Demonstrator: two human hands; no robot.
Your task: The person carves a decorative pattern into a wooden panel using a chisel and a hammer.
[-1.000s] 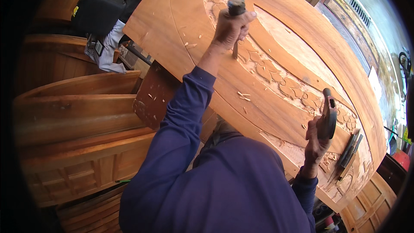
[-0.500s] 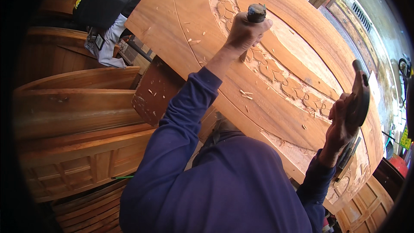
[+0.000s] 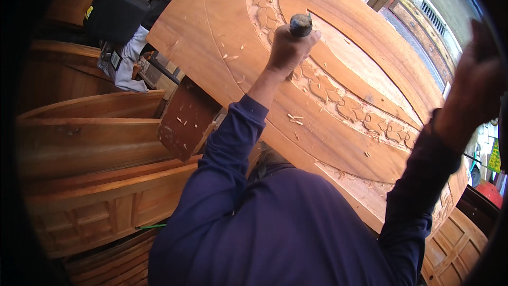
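Note:
My left hand (image 3: 288,52) is wrapped round an upright chisel (image 3: 301,25), with the worn butt of its handle showing above the fist. The chisel stands over a carved band of leaf shapes (image 3: 324,89) on a big wooden panel (image 3: 227,32); its cutting edge is hidden beneath the hand. Raised at the far right rim, my right hand (image 3: 465,92) is dark and smeared by motion. The dark mallet it grips is mostly lost in the shadowed rim. Pale wood chips (image 3: 295,119) lie scattered over the panel.
Left of the panel stand several wooden door panels (image 3: 100,140). A black case (image 3: 117,13) and a grey cloth (image 3: 132,58) sit at the upper left. A reddish-brown board (image 3: 186,119) juts from under the panel. Another panelled piece (image 3: 455,249) lies at the lower right.
My right hand has swung up and outward to the right rim with the mallet. My left hand keeps its hold on the chisel, and the view has shifted slightly.

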